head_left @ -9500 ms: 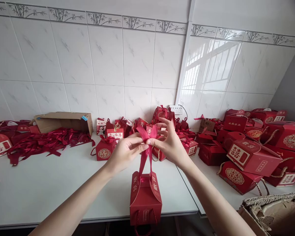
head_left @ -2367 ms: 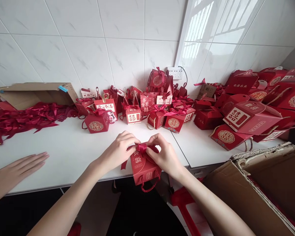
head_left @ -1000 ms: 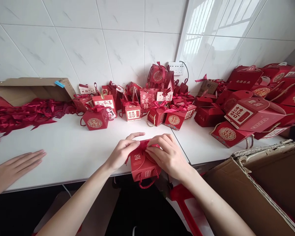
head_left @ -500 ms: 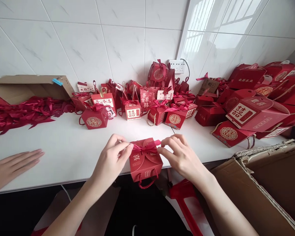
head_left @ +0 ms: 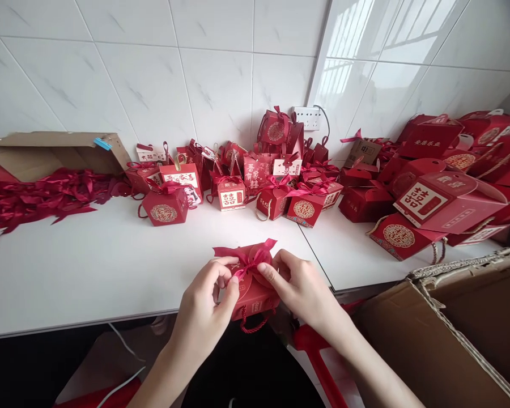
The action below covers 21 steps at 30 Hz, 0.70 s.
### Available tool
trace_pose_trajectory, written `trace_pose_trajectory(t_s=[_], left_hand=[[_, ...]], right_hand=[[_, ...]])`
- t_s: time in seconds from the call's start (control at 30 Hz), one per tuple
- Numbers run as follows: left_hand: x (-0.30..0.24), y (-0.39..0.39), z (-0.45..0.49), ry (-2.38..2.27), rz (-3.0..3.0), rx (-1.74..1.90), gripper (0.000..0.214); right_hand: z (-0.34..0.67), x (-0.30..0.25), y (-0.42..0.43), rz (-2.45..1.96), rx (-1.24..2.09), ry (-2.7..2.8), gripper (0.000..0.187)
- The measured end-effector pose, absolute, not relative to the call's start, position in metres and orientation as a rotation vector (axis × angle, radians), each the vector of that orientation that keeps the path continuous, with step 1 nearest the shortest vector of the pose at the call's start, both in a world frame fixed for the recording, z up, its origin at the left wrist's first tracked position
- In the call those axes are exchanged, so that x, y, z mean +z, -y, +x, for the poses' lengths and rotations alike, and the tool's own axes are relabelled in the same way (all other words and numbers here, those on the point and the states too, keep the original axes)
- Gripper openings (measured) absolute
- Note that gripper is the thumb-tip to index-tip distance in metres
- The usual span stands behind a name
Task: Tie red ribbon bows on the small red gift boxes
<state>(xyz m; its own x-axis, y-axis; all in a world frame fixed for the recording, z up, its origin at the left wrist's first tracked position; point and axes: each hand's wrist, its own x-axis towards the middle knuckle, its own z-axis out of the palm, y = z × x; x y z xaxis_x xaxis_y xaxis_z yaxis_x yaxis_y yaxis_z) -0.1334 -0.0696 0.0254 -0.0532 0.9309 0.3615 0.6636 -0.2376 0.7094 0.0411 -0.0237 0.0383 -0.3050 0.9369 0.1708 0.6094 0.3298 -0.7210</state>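
Note:
A red gift box point(head_left: 257, 297) with gold lettering and a twisted red cord handle point(head_left: 255, 328) rests at the table's front edge. Across its top runs a dark pink satin ribbon point(head_left: 250, 262), tied in a bow whose tails spread towards the back. My left hand point(head_left: 210, 294) is on the box's left side, with thumb and forefinger closed on a piece of ribbon near the knot. From the right, my right hand point(head_left: 300, 283) has its thumb on the bow and its fingers bent behind it, partly hidden; it appears to grip a loop.
Several finished-looking red boxes point(head_left: 165, 205) with bows stand along the wall. Loose ribbons point(head_left: 46, 195) lie at left beside a cardboard box point(head_left: 59, 153). More red boxes point(head_left: 450, 198) are piled at right. A large open carton point(head_left: 391, 317) stands by my right arm, near a red stool point(head_left: 317, 351).
Both my hands have moved inward from the ribbon's outstretched sides to the knot, and the bow's tails now point backwards. Another person's hand at the far left has left the view.

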Motion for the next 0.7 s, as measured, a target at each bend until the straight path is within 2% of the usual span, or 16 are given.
trace_pose_trajectory(t_s=[0.17,0.3,0.5,0.7], left_hand=[[0.028,0.063,-0.139,-1.541,1.837,1.141,0.02],[0.027,0.06,-0.143,-1.459,1.805,1.136,0.02],[0.026,0.06,-0.139,-1.605,1.799,1.159,0.021],[0.029,0.059,-0.133,-1.662,1.578,1.143,0.029]], right_hand=[[0.036,0.038,0.018,-1.365,0.931,1.898,0.047],[0.036,0.034,0.014,-1.36,1.012,1.858,0.041],[0.042,0.026,0.01,-1.262,1.146,1.797,0.035],[0.041,0.029,0.013,-1.25,1.155,1.776,0.045]])
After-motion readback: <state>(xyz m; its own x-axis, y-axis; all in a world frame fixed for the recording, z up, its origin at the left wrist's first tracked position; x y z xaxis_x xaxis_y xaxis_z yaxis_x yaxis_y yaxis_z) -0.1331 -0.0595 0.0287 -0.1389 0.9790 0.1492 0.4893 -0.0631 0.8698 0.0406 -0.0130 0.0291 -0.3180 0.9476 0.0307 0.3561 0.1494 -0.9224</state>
